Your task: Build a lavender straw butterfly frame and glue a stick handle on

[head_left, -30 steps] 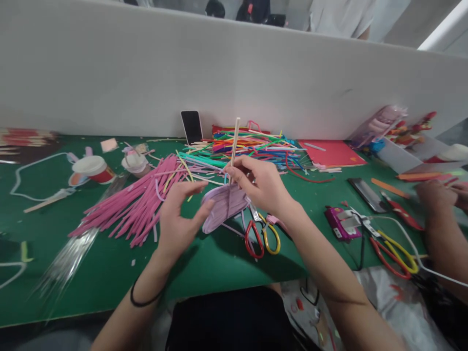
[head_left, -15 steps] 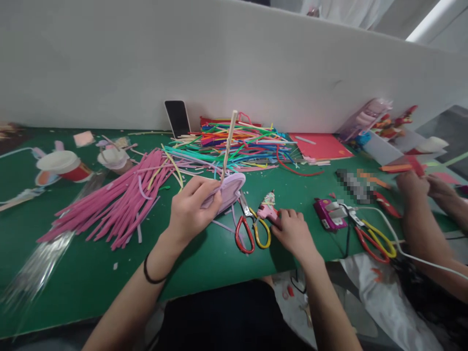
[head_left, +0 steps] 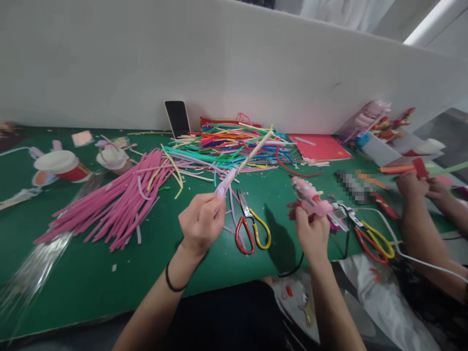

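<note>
My left hand (head_left: pixel 201 222) is closed around a lilac fuzzy piece (head_left: pixel 221 189), now seen nearly edge-on and mostly hidden by my fingers. From it a thin pale stick (head_left: pixel 255 152) slants up and to the right. My right hand (head_left: pixel 313 236) grips a pink glue gun (head_left: pixel 310 196), lifted above the table, its nozzle pointing up and left. Between my hands, scissors (head_left: pixel 251 225) with one red and one yellow handle lie on the green table (head_left: pixel 153 278), their blades slightly apart. Lilac strips (head_left: pixel 230 214) lie beside the blades.
Pink pipe cleaners (head_left: pixel 120 204) spread at left, near two cups. A multicoloured pile (head_left: pixel 234 146) lies at the back, beside a phone (head_left: pixel 177 119) and a red folder (head_left: pixel 320 147). At right are a purple power block, more scissors (head_left: pixel 375 243), a white cable and another person's hands (head_left: pixel 413 187).
My right hand has raised the glue gun off the table and moved it right. My left hand has turned the lilac piece edge-on, and its stick leans further right.
</note>
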`<state>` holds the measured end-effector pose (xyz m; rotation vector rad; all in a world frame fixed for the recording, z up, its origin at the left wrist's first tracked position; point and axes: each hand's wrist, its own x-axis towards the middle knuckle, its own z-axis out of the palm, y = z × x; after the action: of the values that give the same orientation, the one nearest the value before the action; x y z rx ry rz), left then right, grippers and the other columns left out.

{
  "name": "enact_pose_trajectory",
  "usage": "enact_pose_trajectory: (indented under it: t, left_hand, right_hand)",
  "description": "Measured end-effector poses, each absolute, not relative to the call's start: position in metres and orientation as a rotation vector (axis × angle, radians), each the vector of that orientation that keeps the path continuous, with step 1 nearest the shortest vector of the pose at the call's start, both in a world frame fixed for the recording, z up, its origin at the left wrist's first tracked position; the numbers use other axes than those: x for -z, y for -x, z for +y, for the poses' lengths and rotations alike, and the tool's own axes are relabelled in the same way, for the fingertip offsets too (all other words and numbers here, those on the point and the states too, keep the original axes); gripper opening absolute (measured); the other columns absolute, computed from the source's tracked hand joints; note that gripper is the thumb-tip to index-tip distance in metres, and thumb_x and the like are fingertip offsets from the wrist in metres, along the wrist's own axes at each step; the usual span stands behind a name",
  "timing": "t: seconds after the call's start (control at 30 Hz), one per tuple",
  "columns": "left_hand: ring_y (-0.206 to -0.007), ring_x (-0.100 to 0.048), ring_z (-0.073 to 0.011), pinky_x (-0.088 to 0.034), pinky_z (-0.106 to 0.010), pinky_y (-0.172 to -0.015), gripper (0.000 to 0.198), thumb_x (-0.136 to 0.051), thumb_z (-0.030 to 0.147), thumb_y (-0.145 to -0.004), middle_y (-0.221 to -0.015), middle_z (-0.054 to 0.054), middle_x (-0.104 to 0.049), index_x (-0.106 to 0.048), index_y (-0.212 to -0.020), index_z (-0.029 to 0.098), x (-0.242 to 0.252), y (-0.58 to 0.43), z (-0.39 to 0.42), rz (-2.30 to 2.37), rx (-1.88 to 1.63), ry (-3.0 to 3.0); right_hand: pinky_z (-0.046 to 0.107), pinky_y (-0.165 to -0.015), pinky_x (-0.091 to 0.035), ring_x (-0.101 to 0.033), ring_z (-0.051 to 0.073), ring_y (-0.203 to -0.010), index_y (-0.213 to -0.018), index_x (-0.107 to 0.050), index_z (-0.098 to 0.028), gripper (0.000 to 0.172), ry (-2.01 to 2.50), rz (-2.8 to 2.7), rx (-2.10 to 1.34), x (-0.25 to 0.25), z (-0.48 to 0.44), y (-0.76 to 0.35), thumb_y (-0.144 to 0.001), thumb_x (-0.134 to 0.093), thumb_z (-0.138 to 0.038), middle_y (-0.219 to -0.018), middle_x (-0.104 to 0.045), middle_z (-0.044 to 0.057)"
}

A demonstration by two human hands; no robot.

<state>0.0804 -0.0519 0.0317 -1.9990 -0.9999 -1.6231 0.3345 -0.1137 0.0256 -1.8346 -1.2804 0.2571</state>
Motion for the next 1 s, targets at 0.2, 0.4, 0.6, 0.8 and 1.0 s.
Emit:
enact_pose_trajectory:
  t: [0.2, 0.4, 0.6, 0.8, 1.0]
  left_hand:
    - [-0.064, -0.061, -0.0143, -0.048, -0.024, -0.057, 0.03, -0.073, 0.004, -0.076, -0.075, -0.003, -0.066, -0.063, -0.101, 0.017, -0.028, -0.088, -0.055, -1.0, 1.496, 2.006]
    - [-0.066, -0.064, -0.0145, -0.051, -0.024, -0.061, 0.028, -0.074, 0.005, -0.075, -0.075, -0.003, -0.067, -0.061, -0.097, 0.017, -0.024, -0.09, -0.054, -0.991, 1.577, 2.017]
    - [-0.066, -0.065, -0.015, -0.052, -0.023, -0.059, 0.03, -0.078, 0.009, -0.073, -0.076, -0.004, -0.068, -0.057, -0.093, 0.017, -0.021, -0.089, -0.055, -0.983, 1.637, 2.02]
    - [-0.067, -0.066, -0.0149, -0.052, -0.023, -0.06, 0.031, -0.079, 0.009, -0.072, -0.075, -0.003, -0.068, -0.057, -0.093, 0.018, -0.019, -0.089, -0.055, -0.995, 1.645, 1.994]
    - [-0.067, -0.066, -0.0141, -0.052, -0.023, -0.059, 0.03, -0.078, 0.009, -0.073, -0.075, -0.003, -0.068, -0.056, -0.091, 0.019, -0.022, -0.089, -0.055, -1.001, 1.64, 2.0]
  right_hand:
    - [0.029, -0.053, -0.05, -0.058, 0.017, -0.051, -0.061, -0.063, -0.022, 0.032, 1.7, -1.202, -0.659, -0.056, -0.138, -0.279, -0.084, -0.063, -0.045, -0.053, -0.061, 0.0]
    - [0.03, -0.067, -0.06, -0.071, 0.022, -0.071, -0.082, -0.074, -0.023, 0.011, 1.585, -1.288, -0.57, -0.069, -0.136, -0.256, -0.074, -0.066, -0.026, -0.077, -0.075, 0.002]
    - [0.03, -0.081, -0.06, -0.074, 0.021, -0.083, -0.089, -0.076, -0.025, 0.022, 1.581, -1.411, -0.556, -0.064, -0.126, -0.253, -0.074, -0.061, -0.021, -0.09, -0.079, -0.001]
    - [0.03, -0.084, -0.059, -0.074, 0.021, -0.089, -0.094, -0.076, -0.025, 0.025, 1.587, -1.412, -0.522, -0.06, -0.124, -0.251, -0.074, -0.061, -0.022, -0.094, -0.079, 0.0]
    - [0.027, -0.071, -0.058, -0.072, 0.019, -0.073, -0.085, -0.072, -0.024, 0.016, 1.635, -1.387, -0.568, -0.061, -0.123, -0.251, -0.073, -0.061, -0.021, -0.079, -0.076, -0.002]
